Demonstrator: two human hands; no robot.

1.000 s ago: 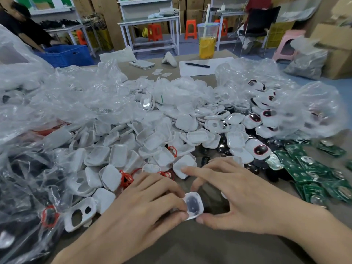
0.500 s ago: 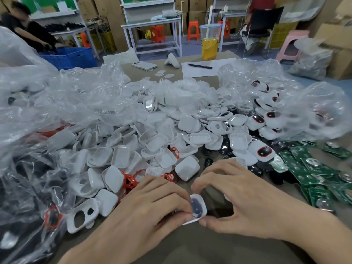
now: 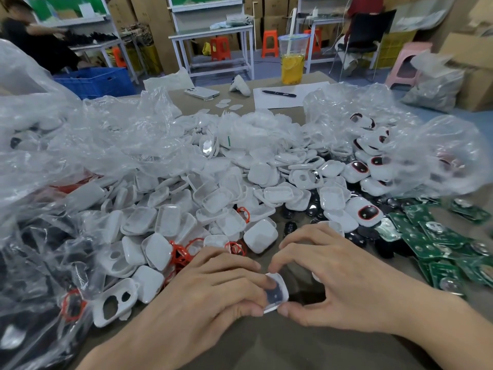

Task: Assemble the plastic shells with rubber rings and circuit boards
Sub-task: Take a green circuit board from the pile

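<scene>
My left hand (image 3: 213,295) and my right hand (image 3: 338,279) both pinch one small white plastic shell (image 3: 277,292) with a dark inset, just above the table's near middle. The left thumb and fingers clamp its left edge; the right thumb and forefinger close on its top and bottom. Behind them lies a big heap of white shells (image 3: 213,198). Red rubber rings (image 3: 184,252) lie at the heap's front. Green circuit boards (image 3: 437,244) are spread at the right. Finished shells with red-rimmed dark windows (image 3: 368,212) lie right of centre.
Crumpled clear plastic bags (image 3: 93,145) cover the left and the far right. At the table's far edge stand a cup of yellow drink (image 3: 293,65), a phone (image 3: 202,92), and paper with a pen (image 3: 278,94). A person sits at the back left.
The shell has tilted more on edge between my fingers, and my right forefinger has curled down onto its top. Both hands have stayed in the same place.
</scene>
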